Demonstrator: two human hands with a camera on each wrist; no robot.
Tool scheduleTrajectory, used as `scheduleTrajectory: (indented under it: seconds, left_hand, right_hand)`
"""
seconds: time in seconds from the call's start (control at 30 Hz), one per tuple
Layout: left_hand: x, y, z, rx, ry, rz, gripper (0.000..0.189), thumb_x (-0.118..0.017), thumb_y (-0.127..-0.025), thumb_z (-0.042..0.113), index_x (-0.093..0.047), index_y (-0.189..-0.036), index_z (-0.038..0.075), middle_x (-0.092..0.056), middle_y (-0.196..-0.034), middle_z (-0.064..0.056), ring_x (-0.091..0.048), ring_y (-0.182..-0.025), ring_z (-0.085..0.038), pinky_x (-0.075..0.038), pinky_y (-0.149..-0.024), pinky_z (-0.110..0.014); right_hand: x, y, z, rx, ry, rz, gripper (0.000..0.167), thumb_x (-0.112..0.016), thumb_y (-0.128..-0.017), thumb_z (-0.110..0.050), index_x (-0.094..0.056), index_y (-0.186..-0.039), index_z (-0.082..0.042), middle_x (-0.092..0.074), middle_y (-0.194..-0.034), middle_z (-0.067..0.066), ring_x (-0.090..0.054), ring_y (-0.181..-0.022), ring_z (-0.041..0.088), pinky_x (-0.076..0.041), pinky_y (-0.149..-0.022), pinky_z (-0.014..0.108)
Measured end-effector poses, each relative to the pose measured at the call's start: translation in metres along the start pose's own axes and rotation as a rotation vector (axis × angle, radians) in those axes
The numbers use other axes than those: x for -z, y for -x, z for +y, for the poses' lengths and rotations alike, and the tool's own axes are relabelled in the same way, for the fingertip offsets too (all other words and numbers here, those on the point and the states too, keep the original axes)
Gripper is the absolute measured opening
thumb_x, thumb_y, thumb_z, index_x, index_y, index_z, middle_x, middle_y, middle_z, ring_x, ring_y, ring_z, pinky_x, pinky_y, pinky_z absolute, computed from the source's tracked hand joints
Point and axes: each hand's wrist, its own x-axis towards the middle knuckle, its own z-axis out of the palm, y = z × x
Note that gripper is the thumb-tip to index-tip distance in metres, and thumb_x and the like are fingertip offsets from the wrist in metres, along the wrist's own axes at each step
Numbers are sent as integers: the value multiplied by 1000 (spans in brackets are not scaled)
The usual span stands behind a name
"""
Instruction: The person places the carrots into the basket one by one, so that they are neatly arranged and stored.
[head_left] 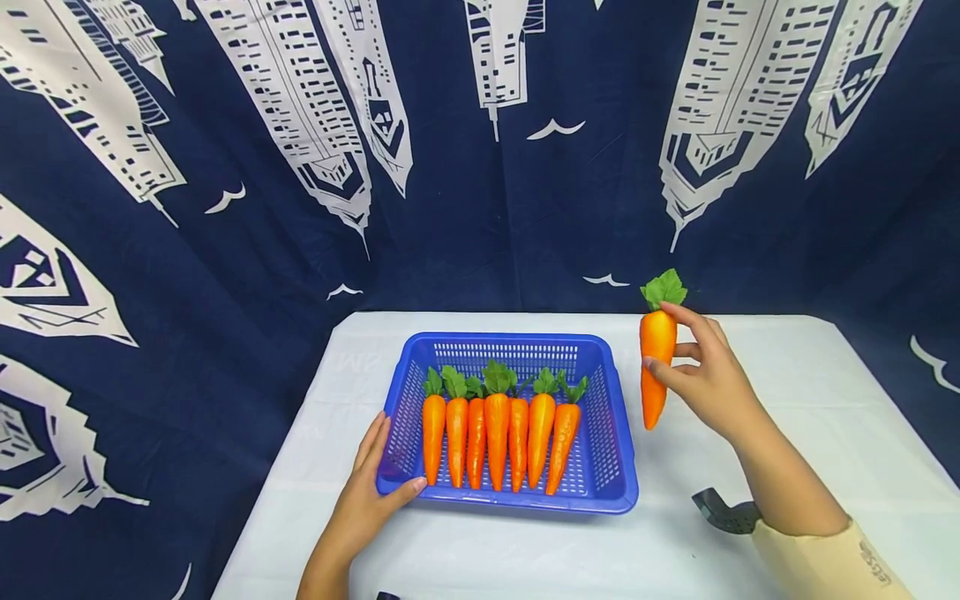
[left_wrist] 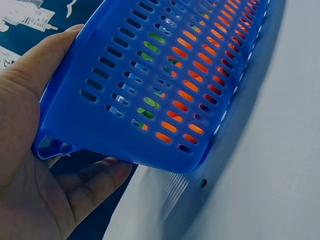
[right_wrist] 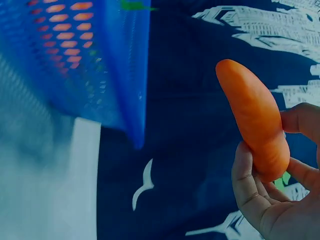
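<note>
My right hand [head_left: 708, 375] holds an orange carrot [head_left: 657, 358] upright with its tip down, to the right of the basket. The thumb presses one side and the fingertips the other, near the green leafy top [head_left: 664, 288]. In the right wrist view the carrot [right_wrist: 257, 120] is pinched near its thick end. A blue plastic basket [head_left: 525, 502] contains several carrots lying side by side, leaves toward the back. My left hand [head_left: 367, 492] grips the basket's front left corner. In the left wrist view, thumb and fingers lie around the rim by the perforated wall [left_wrist: 100, 130].
A white-covered table [head_left: 465, 554] carries the basket. Behind it hangs a dark blue cloth [head_left: 480, 225] printed with white buildings and birds. A dark curved strap-like piece [head_left: 726, 512] shows beside the right wrist, by the cream sleeve [head_left: 825, 562].
</note>
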Motion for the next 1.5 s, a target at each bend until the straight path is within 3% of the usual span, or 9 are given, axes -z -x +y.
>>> scheduleTrajectory:
  seconds: [0.4,0.53,0.67,0.87,1.03,1.27,1.5]
  left_hand:
    - [-1,-1,-1,11,15,-7,103,-82,-85,37,-16,-164,26,-5,-171,9,-15,-157,-38,-19,-118,-70]
    - [-2,-1,-2,5,17,-6,103,-82,-84,36,-16,-164,26,-6,-171,9,-15,-157,-37,-19,-118,-70]
    - [-2,-1,-2,5,11,-7,103,-82,-84,37,-16,-163,27,-6,-171,9,-16,-157,-37,-19,-119,-70]
    - [-1,-1,-3,14,6,-5,103,-82,-84,38,-16,-163,29,-5,-171,11,-16,-157,-37,-20,-118,-71]
    - [-1,0,-3,13,10,-1,103,-82,-84,38,-17,-163,28,-5,-171,11,-16,-157,-36,-20,-118,-71]
    - [0,0,-2,19,5,-2,104,-82,-84,38,-16,-163,28,-5,-171,11,-15,-157,-37,-19,-118,-70]
    - [0,0,-1,30,-1,-9,104,-82,-84,40,-15,-163,29,-4,-171,10,-14,-158,-37,-18,-119,-70]
  right_hand:
    - [-31,-22,-25,-2,-112,-33,72,-73,-93,-16,-35,-154,-15,-37,-144,21,-66,-108,33,-57,-73,13]
    - [-43,-28,-28,-5,-143,-48,68,-72,-95,-19,-35,-152,-14,-41,-143,18,-67,-103,25,-59,-74,16]
    - [-56,-34,-28,-14,-172,-76,66,-71,-96,-21,-36,-151,-15,-40,-147,18,-67,-100,27,-60,-74,19]
    - [-77,-43,-24,-41,-176,-155,65,-70,-96,-21,-40,-153,-19,-36,-149,22,-68,-99,35,-62,-75,26]
    - [-94,-51,-18,-106,-197,-228,62,-68,-97,-21,-41,-152,-18,-34,-148,22,-70,-91,28,-62,-74,28]
    - [-112,-56,-15,-113,-192,-318,52,-58,-99,-12,-44,-149,-13,-37,-145,24,-61,-76,20,-57,-70,28]
    - [-127,-57,-10,-130,-136,-459,46,-63,-95,-11,-51,-139,-7,-43,-133,25,-59,-77,21,-58,-71,39]
